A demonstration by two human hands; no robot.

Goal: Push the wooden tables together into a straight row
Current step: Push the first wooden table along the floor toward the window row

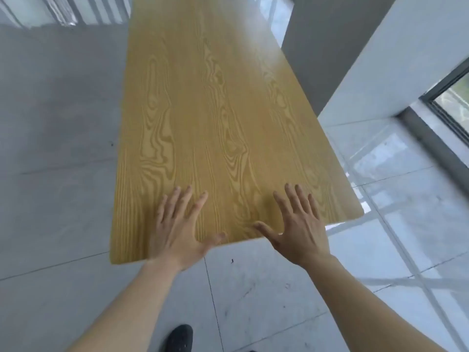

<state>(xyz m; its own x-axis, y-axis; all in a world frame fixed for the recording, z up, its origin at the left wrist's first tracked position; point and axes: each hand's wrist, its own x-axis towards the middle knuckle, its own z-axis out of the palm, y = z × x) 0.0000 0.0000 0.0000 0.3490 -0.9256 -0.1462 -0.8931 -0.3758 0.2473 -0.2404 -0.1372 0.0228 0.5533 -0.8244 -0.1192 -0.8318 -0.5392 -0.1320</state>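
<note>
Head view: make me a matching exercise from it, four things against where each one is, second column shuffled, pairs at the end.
Things:
1. left hand
2. right hand
3. black shoe
4. window

Places:
A. on the floor, between the forearms
B. spread open at the wooden table near edge, closer to its right corner
C. right edge of the view, past the white wall
D. spread open at the near edge, closer to its left corner

Pairs: 1-D, 2-B, 3-A, 4-C

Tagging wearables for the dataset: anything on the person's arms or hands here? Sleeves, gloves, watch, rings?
Nothing worn. The left hand and right hand are bare, with no gloves, and I see no rings. Both forearms are bare to the frame's lower edge: no sleeves, watch or bands in view.
</note>
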